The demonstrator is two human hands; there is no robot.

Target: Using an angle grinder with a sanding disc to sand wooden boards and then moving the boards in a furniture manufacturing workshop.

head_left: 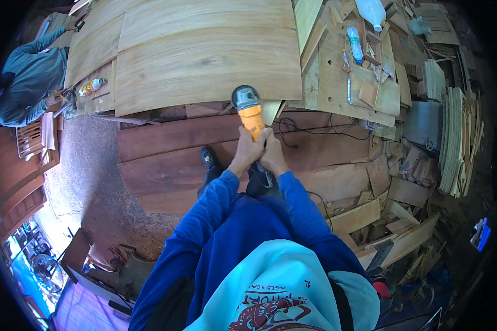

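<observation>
an orange-bodied angle grinder (250, 113) stands out straight ahead of both hands, at the near edge of the pale plywood panel (204, 69), right of that edge's middle. the left hand (246, 150) and the right hand (272, 155) lie side by side on the person's side of the panel, fingers curled closed around the rear end of the tool's body; neither hand is clearly nearer, as both meet on the same stretch of handle. the long axis runs away from the wrists toward the panel, leaning slightly left, so the round dark head is the far end and overlaps the panel's near edge in view. seen from above like this, it is hard to say whether the head touches that edge or hangs clear in front of it.

beyond the head, the panel's face spreads as a broad bare surface, with far more of it to the left of the tool than to the right. just past the panel's right end, wood strips (311, 46) and a worktop with offcuts and a blue-labelled plastic bottle (355, 45) crowd the side. on the near side of the panel, reddish boards (174, 168) lie underfoot, and a black cable (323, 131) loops over them to the right. past the panel's left end, a co-worker in a grey-blue shirt (32, 83) bends, well apart from the tool.
</observation>
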